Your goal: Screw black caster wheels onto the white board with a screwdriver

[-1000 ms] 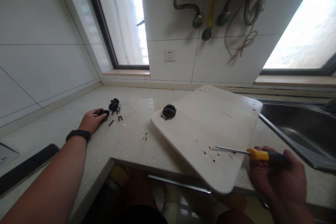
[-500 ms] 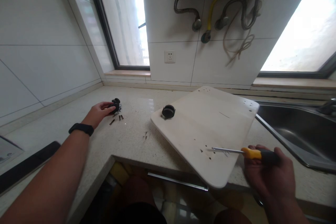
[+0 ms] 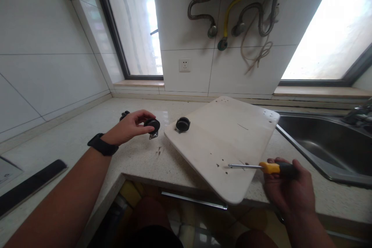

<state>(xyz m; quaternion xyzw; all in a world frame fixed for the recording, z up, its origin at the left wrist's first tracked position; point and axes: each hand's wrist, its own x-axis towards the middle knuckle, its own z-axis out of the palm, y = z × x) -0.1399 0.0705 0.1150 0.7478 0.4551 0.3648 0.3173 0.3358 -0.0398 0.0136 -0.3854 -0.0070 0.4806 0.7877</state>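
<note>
My left hand (image 3: 135,126) grips a black caster wheel (image 3: 152,125) whose metal mounting plate points down, just left of the white board (image 3: 229,135). Another black caster (image 3: 183,124) stands on the board's left corner. My right hand (image 3: 290,186) is closed around the yellow and black handle of a screwdriver (image 3: 269,167). The screwdriver's shaft lies level above the near part of the board, its tip close to several small holes. More holes show at the far and right corners. Behind my left hand, a further black caster (image 3: 124,115) is partly hidden.
The board rests on a speckled countertop (image 3: 139,166) and juts past its front edge. A steel sink (image 3: 325,139) lies to the right. A long black bar (image 3: 31,186) is at the left. Pipes (image 3: 223,15) and a socket (image 3: 185,65) are on the tiled wall.
My left hand has lifted a caster from the group at the left and carried it right, towards the board. The screwdriver stays over the near holes; the view has shifted slightly.
</note>
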